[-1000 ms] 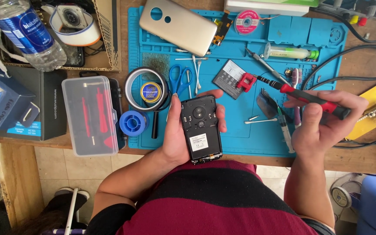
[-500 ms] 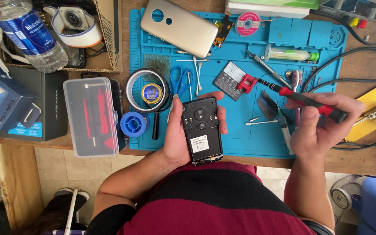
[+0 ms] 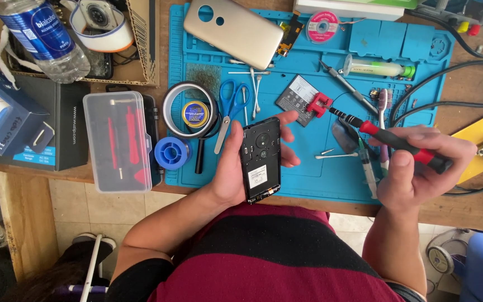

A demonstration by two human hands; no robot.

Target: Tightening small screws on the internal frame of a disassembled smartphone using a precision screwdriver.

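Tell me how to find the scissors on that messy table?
Start at the big blue mat on the desk. Near its left side, right of the tape ring and just above the left hand, lie the scissors. They alone have two blue loop handles and shiny blades.

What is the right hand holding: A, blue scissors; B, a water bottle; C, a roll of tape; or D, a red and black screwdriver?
D: the right hand grips a red and black screwdriver, its tip pointing toward the opened phone that the left hand holds over the blue mat.
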